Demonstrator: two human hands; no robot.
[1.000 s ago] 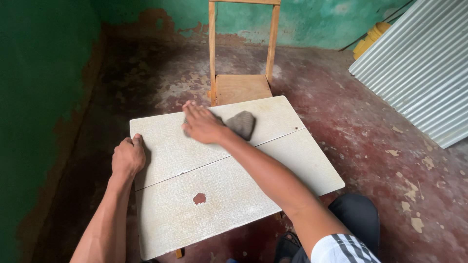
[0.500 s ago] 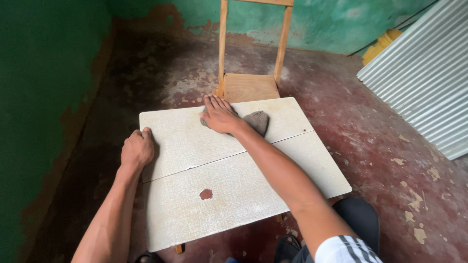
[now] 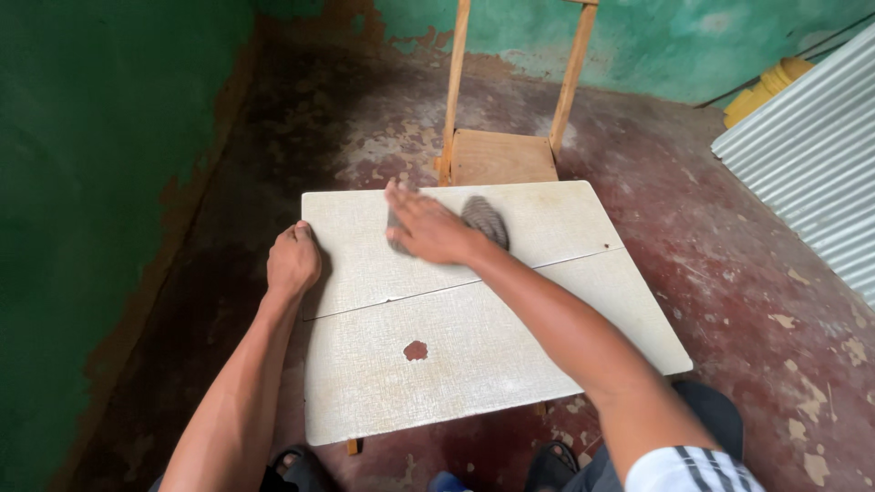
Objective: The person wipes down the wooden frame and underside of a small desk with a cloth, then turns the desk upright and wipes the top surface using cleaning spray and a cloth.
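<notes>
A small low table with a cream, textured top stands in front of me; a crack runs across the top and a brown chipped spot shows near its middle. My right hand lies flat on a grey cloth on the far half of the top, pressing it down. My left hand is curled over the table's left edge, gripping it.
A wooden frame with a small board base stands just beyond the table. Corrugated metal sheets lean at the right, with a yellow container behind them. Green walls close the left and back. The floor is worn red concrete.
My right hand has slid the cloth along the far half of the table, first away toward the far edge, then back. My left hand has stayed on the edge. The view shifted.
</notes>
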